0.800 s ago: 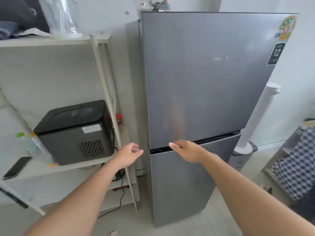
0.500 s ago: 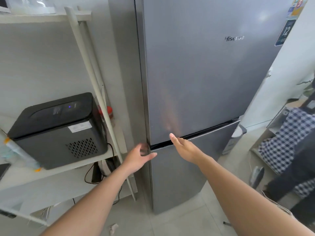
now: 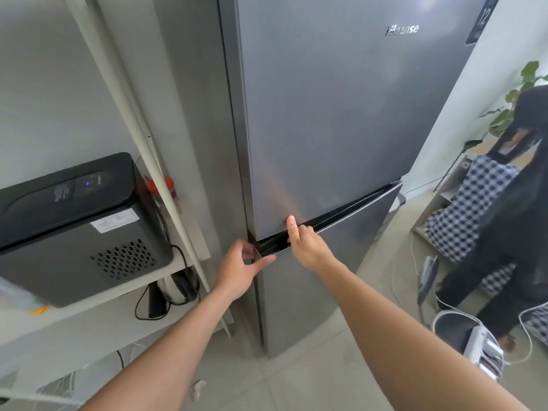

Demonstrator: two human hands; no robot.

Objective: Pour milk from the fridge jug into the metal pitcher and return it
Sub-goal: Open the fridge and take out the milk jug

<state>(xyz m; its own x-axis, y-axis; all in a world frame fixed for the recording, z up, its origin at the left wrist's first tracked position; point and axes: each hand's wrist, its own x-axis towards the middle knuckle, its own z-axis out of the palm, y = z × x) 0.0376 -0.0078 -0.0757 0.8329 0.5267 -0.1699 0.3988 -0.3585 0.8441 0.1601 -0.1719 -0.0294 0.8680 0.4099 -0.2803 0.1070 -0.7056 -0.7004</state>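
Observation:
A tall grey fridge fills the middle of the view, with its upper door (image 3: 341,129) and lower door (image 3: 320,298) both closed. My right hand (image 3: 305,244) is at the dark groove between the two doors. Its fingers are tucked under the upper door's bottom edge and one finger points up on the door face. My left hand (image 3: 240,271) is at the left corner of that gap, thumb along the lower door's top corner and fingers curled by the fridge's side. No milk jug or metal pitcher is in view.
A white shelf unit (image 3: 89,304) stands left of the fridge. It carries a black boxy appliance (image 3: 74,226) and a red-lidded jar (image 3: 161,185), with cables below. At the right a person in black (image 3: 510,218) bends over checked fabric. White cords lie on the tiled floor.
I have moved closer to the fridge. My right hand's fingers have gone into the groove under the upper door, and my left hand has reached the gap's left corner.

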